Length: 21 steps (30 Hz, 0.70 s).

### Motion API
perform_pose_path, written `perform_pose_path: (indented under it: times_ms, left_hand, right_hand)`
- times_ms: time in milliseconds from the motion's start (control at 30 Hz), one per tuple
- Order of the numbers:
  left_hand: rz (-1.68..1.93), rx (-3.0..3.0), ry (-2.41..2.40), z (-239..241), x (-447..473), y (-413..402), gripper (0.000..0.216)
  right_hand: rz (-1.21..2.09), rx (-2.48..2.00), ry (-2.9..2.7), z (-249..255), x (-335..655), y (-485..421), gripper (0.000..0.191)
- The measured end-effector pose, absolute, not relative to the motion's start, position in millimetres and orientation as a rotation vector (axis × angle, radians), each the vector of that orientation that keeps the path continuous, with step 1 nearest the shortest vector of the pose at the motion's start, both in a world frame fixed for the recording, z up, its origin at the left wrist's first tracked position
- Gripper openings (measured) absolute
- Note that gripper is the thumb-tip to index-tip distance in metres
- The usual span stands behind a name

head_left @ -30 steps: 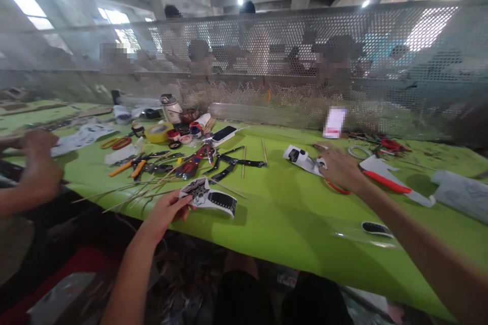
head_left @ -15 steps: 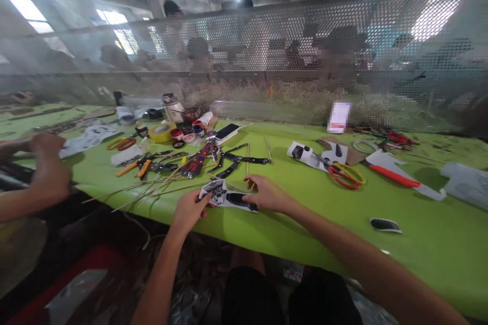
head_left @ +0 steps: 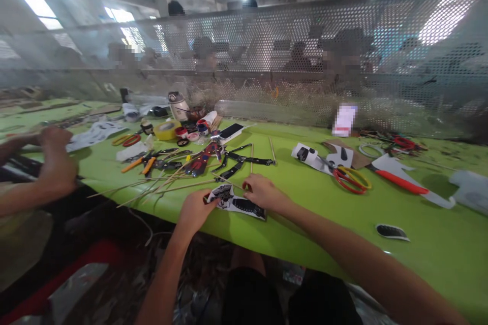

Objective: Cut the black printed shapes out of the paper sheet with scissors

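Note:
A white paper piece with black printed drawings (head_left: 248, 207) is held low over the near edge of the green table. My left hand (head_left: 196, 209) pinches its left end, thumb on top. Curled at the paper's upper edge, my right hand (head_left: 264, 194) grips it with thumb and fingers; part of that grip is hidden. Just beyond the hands lies a black jointed figure of strips (head_left: 240, 161) beside a dark red and blue figure (head_left: 205, 159). Thin bamboo sticks (head_left: 162, 184) are spread to the left of my left hand.
Red-and-yellow-handled scissors (head_left: 351, 179) lie on the right by paper scraps and a red-handled tool (head_left: 402, 183). A black shoe-shaped cutout (head_left: 392, 232) is near the front. Orange-handled pliers (head_left: 148, 165), yellow tape (head_left: 166, 130) and a phone (head_left: 232, 131) sit leftward. A co-worker's arm (head_left: 55, 162) rests at far left.
My right hand has shifted from the paper's right end to its upper edge, leaving more of the right part showing. The whole view has moved slightly; the left hand still holds on.

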<state>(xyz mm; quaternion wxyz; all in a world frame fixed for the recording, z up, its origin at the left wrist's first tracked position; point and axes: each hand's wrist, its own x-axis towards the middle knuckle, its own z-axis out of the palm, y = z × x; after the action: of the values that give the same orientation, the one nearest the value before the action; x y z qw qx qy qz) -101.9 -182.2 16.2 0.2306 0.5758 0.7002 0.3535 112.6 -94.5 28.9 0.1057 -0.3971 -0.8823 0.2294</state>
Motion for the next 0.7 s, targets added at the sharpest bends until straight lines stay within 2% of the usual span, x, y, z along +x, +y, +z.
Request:
perform_pose_path:
  times_ms: [100,233,333,533,700]
  left_hand:
    - [0.999,1.490,1.899,12,-105,-186,0.028]
    - [1.032,1.361,1.851,9,-110,-192,0.037]
    - [1.045,1.330,1.823,10,-111,-192,0.037]
    - [1.006,1.407,1.787,14,-110,-187,0.036]
    - [0.973,1.638,1.699,19,-111,-196,0.027]
  right_hand:
    - [0.708,-1.229,-2.598,27,110,-89,0.023]
    - [0.801,-1.227,-2.603,30,115,-81,0.020]
    - [0.757,-1.175,-2.547,38,118,-83,0.018]
    - [0.718,-1.074,-2.587,38,117,-105,0.028]
    - [0.733,-1.120,-2.592,33,118,-108,0.012]
